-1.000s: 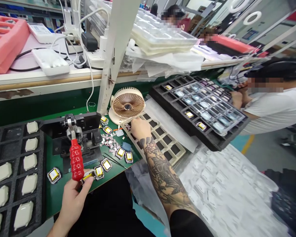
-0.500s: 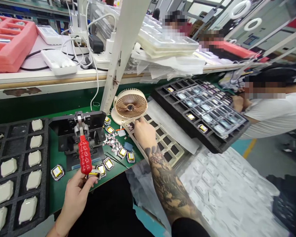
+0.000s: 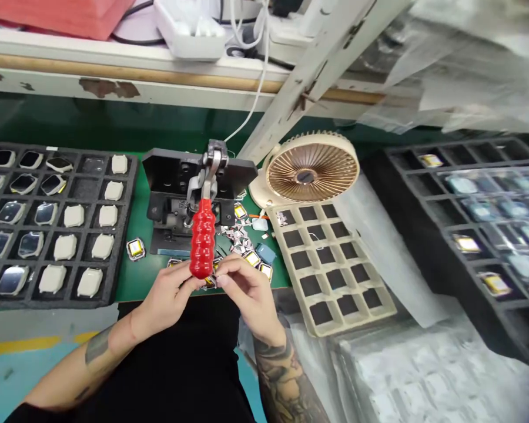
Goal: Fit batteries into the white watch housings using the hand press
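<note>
My left hand (image 3: 170, 296) is closed, thumb and fingers pinching an open watch case (image 3: 209, 284) just below the red handle. The handle and my fingers hide most of that case. My right hand (image 3: 249, 291) meets it from the other side, thumb and forefinger pressed together at the case's edge; whatever tiny piece they pinch is too small to name. The red ribbed handle (image 3: 201, 241) belongs to a black toggle clamp press (image 3: 171, 205) standing just behind my hands. Other watch cases with yellow-edged batteries, such as one (image 3: 136, 249) left of the press, lie on the green mat.
At left, a black foam tray (image 3: 132, 194) holds watch cases and cream blocks. Small pieces (image 3: 240, 238) lie scattered right of the press. A fan (image 3: 311, 170) stands behind a cream compartment tray (image 3: 311, 320). Farther right is another foam tray (image 3: 427, 235).
My right hand has come back from the cream tray's far corner to the watch case in my left hand. The view has turned left and downward; the co-worker is out of view.
</note>
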Motion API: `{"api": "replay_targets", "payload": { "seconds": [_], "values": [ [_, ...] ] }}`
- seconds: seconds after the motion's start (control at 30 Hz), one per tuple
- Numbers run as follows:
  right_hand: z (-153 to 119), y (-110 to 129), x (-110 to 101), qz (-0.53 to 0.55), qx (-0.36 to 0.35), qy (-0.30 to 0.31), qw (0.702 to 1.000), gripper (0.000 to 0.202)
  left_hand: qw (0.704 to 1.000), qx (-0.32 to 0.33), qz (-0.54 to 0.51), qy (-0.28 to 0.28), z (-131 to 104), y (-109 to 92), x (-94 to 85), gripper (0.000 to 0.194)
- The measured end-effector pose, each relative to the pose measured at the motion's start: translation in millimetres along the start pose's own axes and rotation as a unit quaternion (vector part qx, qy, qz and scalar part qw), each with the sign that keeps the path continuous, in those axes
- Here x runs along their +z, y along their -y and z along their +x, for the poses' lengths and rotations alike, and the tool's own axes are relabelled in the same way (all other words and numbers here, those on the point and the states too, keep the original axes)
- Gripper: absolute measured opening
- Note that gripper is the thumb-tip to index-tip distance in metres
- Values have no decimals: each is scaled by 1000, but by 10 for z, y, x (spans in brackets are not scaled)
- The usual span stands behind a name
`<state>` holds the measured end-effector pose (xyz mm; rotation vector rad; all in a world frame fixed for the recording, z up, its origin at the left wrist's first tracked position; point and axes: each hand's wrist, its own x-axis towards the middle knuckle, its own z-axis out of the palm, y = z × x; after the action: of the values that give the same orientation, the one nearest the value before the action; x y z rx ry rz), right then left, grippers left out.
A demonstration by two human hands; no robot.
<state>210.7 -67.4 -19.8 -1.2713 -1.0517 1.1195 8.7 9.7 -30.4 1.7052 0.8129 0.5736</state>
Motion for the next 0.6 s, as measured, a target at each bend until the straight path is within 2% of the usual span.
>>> {"api": "replay_targets", "payload": {
  "seconds": [0.13,0.23,0.33,0.4,0.47,0.6],
  "values": [
    [52,-39,-126,12,24,69,997,18,999,29,23,15,5,-77,3,27],
    [73,-71,-205,61,50,112,991,20,998,11,44,47,-1,-98,-8,28],
    [66,-135,-251,129,71,140,979,21,994,-5,46,96,6,-144,-28,23],
    [44,-171,-268,154,87,165,970,22,990,4,46,136,20,-183,-38,20],
    [12,-190,-273,187,110,177,960,24,987,17,49,153,34,-213,-47,20],
    [-62,-194,-242,264,155,204,930,44,980,59,80,171,38,-228,-76,26]
  ]
}}
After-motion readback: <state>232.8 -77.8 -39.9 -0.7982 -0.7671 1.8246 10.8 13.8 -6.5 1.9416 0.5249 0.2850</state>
